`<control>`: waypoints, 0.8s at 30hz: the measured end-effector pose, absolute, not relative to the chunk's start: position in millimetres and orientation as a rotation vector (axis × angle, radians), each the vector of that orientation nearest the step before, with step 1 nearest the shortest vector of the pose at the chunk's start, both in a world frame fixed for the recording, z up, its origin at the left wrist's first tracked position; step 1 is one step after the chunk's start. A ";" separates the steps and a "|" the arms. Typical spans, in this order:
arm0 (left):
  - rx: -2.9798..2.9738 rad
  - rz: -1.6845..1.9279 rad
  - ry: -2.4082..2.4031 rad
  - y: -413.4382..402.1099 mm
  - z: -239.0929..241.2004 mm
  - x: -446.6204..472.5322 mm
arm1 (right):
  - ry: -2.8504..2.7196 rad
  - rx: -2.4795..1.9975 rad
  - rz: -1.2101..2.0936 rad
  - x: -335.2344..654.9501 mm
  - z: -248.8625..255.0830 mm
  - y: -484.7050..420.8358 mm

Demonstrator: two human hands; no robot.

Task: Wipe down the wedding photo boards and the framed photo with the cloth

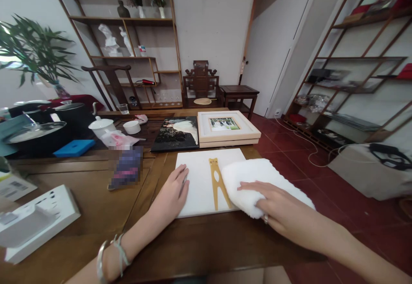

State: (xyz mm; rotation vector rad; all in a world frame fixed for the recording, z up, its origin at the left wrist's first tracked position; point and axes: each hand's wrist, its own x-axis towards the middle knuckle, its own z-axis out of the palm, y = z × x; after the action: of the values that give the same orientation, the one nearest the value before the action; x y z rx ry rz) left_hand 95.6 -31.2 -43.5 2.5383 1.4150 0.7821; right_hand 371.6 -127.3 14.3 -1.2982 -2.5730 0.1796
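Domestic tea room, furnished in Chinese-style hardwood.
Wooden tea table [96, 189] with white lidded teapot [101, 126], cup [131, 126] and dark lidded pots [35, 129]; carved armchair [201, 80] and side table [238, 90] by the wall; open shelving [151, 58] with white figurines [109, 39]; potted palm [35, 47]; framed photograph [227, 127]; face-down frame [199, 181]; red tile floor [289, 146].

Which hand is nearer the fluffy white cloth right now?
Right. The right hand rests on top of the cloth; the left hand lies flat on the white board at its left edge, apart from the cloth, with the gold piece between them.
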 end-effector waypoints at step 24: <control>2.527 0.751 1.420 -32.6 -40.8 95.8 | -2.567 -1.301 0.238 373.6 5.4 -135.4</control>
State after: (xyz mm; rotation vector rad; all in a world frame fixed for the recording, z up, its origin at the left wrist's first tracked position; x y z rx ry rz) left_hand 95.8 -32.6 -40.8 2.5269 1.4203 0.7513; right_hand 373.6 -135.4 5.4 -1.3009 -2.5669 0.2385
